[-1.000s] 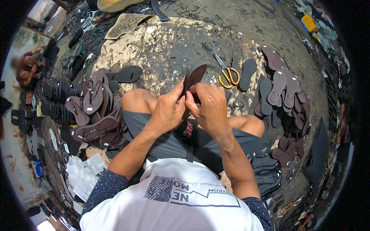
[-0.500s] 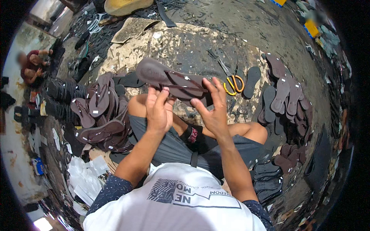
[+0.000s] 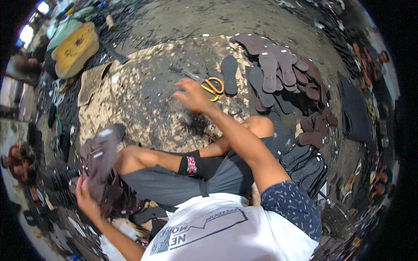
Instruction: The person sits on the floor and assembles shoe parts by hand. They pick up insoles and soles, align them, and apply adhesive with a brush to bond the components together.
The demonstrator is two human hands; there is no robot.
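Note:
At the left, my left hand (image 3: 88, 201) is at the edge of a brown flip-flop (image 3: 101, 163), its fingers along the side and partly smeared by motion. The flip-flop lies over a heap of similar brown pairs with small white labels. My right hand (image 3: 191, 94) hovers above the worn board (image 3: 143, 93), empty, fingers spread and slightly bent. Just beyond its fingers lie scissors (image 3: 213, 89) with yellow-orange handles, their blades partly hidden. A single dark sole (image 3: 229, 75) rests to the right of the scissors.
Brown labelled soles (image 3: 285, 65) are heaped at the far right. Black soles (image 3: 305, 167) stand stacked beside my right knee, near a fan (image 3: 335, 217). A yellow foam-like piece (image 3: 76, 50) lies far left. Other people sit at both sides.
The flip-flop that both hands held in front of me is now at the left heap with my left hand. My right hand has let go and moved over the board; my view has turned.

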